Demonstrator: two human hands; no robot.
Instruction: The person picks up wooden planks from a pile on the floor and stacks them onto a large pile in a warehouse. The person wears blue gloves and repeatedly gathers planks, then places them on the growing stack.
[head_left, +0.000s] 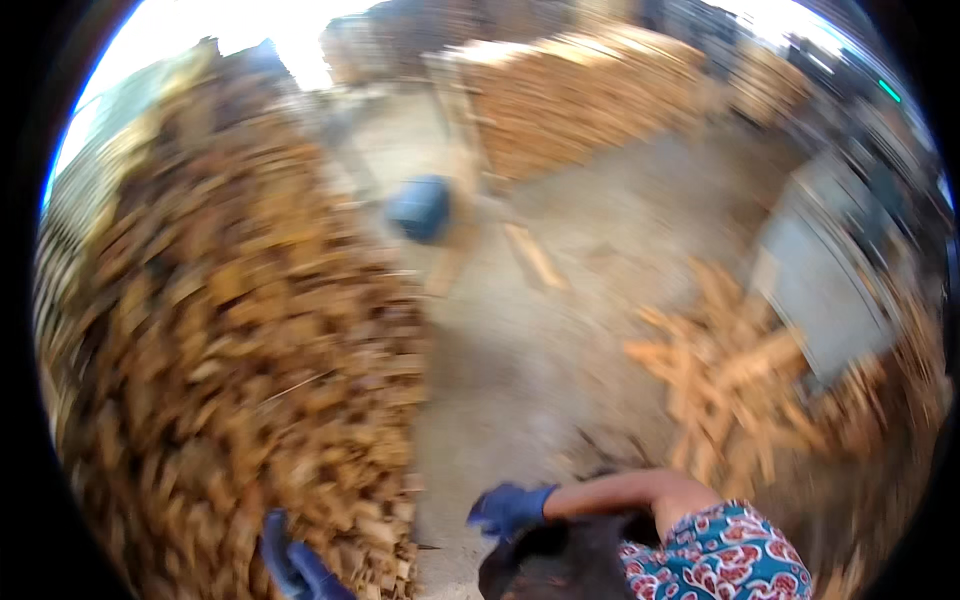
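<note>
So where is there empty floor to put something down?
The bare concrete floor runs up the middle, between the tall stacked wood wall and the loose wood heap. More bare floor lies beyond the blue drum. Near the heap and the two gloved hands it is crowded.

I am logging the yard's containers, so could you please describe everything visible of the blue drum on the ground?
The blue barrel-shaped drum, probably plastic, is motion-blurred. It stands on the grey concrete floor between the tall stacked woodpile on the left and a farther stack behind. A pale loose plank lies near it to the right. Whether it is upright, lidded or touching the wood cannot be told. Neither hand is near it.
</note>
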